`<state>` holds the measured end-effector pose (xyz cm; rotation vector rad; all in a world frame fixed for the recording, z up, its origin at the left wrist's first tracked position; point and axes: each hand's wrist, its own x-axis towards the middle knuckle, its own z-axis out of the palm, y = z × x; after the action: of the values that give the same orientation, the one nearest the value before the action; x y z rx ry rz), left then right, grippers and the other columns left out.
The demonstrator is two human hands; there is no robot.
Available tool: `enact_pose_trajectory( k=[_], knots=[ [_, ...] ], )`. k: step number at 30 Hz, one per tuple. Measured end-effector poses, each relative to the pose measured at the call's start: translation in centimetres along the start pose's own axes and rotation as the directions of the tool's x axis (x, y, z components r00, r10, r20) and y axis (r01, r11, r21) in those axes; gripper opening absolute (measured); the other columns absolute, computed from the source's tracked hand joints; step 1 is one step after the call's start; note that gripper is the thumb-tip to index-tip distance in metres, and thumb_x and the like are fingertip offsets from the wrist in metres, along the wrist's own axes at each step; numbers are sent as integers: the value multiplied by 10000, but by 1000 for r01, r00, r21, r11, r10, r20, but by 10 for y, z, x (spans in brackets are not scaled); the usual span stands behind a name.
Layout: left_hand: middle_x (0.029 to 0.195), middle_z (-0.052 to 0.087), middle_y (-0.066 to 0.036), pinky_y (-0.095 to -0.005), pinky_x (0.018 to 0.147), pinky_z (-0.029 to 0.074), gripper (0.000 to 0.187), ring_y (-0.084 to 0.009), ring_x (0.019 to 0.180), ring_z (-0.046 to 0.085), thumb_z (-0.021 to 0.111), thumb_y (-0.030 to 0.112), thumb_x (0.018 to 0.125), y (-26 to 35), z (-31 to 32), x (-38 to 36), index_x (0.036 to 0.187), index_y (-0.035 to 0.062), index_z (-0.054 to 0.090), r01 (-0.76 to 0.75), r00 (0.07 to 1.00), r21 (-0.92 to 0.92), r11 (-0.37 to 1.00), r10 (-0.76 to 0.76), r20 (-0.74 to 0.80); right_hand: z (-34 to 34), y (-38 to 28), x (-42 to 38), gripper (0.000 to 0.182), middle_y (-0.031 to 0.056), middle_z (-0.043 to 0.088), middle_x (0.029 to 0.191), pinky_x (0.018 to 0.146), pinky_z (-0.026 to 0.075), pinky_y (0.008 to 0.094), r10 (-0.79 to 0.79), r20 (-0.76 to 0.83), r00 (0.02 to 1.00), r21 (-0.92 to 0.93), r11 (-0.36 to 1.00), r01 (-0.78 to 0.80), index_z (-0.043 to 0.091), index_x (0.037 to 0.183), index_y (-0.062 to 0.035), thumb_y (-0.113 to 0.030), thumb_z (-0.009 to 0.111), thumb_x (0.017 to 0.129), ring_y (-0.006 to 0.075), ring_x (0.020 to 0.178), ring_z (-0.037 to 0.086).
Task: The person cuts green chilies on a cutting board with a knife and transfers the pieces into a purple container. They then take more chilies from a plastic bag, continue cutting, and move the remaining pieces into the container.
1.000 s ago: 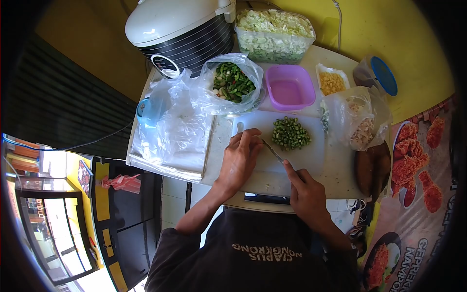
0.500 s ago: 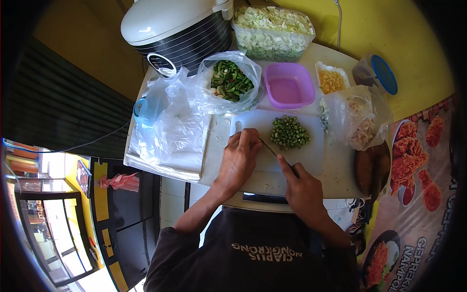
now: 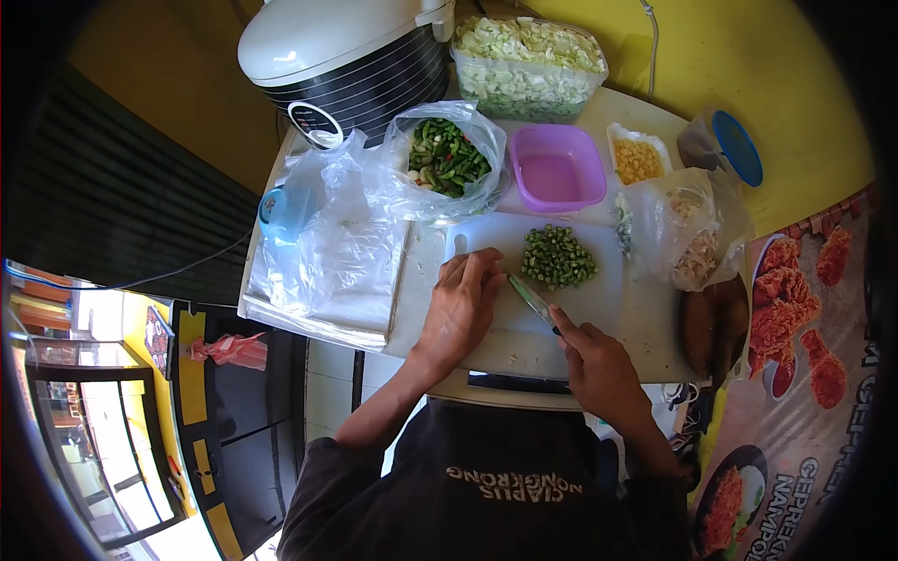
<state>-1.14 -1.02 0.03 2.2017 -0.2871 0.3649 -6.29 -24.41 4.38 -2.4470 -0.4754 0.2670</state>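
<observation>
My right hand (image 3: 599,366) is wrapped round the handle of a knife (image 3: 533,301), whose blade points up and left over the white cutting board (image 3: 486,234). At the blade's tip, my left hand (image 3: 463,304) rests on the board's left part with its fingers pressed together; what they hold is hidden. A pile of chopped green pieces (image 3: 558,257) lies on the board, right of the blade. Behind the board are a clear bag (image 3: 496,140) of cut green chillies and pale cloves, and a purple tub (image 3: 558,168).
A rice cooker (image 3: 346,75) and a box of shredded cabbage (image 3: 528,70) stand at the back. Plastic bags (image 3: 327,252) cover a tray at left. At right are a tray of yellow pieces (image 3: 638,159), a bag (image 3: 694,243), a blue-lidded container (image 3: 737,148) and a brown object (image 3: 713,327).
My right hand has moved slightly right and down, and the knife has turned so that the side of its blade shows. The left hand has stayed nearly in place.
</observation>
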Motion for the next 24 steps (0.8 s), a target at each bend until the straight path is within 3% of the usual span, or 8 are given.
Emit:
enact_pose_trajectory(
  k=[2, 5, 12, 18, 24],
  knots=[
    [985, 712, -135, -457, 875, 537, 316, -349, 949, 683, 738, 39, 931, 0, 0, 1, 1226, 43, 624, -10, 1000, 7, 1000, 10, -3, -5, 0, -6, 555, 188, 639, 890, 711, 527, 462, 21, -1, 1000, 29, 999, -21, 535, 1537, -98, 1, 586, 994, 373, 755, 661],
    [1008, 727, -131, -455, 891, 532, 324, -347, 959, 685, 736, 47, 938, 0, 0, 1, 1247, 53, 638, -31, 1000, 21, 999, 31, -1, -3, 6, -10, 580, 139, 641, 888, 658, 546, 469, -44, -103, 994, 35, 998, 48, 523, 1550, -132, -29, 609, 987, 344, 716, 684],
    [1017, 752, -130, -439, 881, 551, 343, -336, 980, 696, 704, 26, 962, 4, 1, 1, 1299, 72, 662, 2, 999, 12, 1000, -2, -35, 3, 2, -4, 592, 118, 640, 882, 609, 540, 441, -49, -187, 981, -6, 999, 49, 536, 1546, -162, -19, 619, 978, 314, 669, 675],
    [1049, 752, -131, -415, 850, 568, 224, -311, 971, 709, 696, 20, 981, 2, -2, -2, 1204, 36, 690, 46, 981, 8, 999, -44, -190, 17, 2, -2, 658, 99, 604, 863, 568, 539, 438, -124, -139, 983, -122, 987, 107, 530, 1553, -175, -33, 662, 924, 298, 604, 644],
    [1040, 750, -124, -380, 843, 566, 180, -275, 937, 719, 749, -48, 916, 6, -33, 13, 1080, 20, 719, -93, 938, 93, 991, 119, -327, 11, 1, 1, 620, 106, 637, 865, 598, 538, 439, -36, -172, 984, -223, 975, -3, 557, 1534, -168, -1, 637, 943, 308, 655, 664]
  ],
)
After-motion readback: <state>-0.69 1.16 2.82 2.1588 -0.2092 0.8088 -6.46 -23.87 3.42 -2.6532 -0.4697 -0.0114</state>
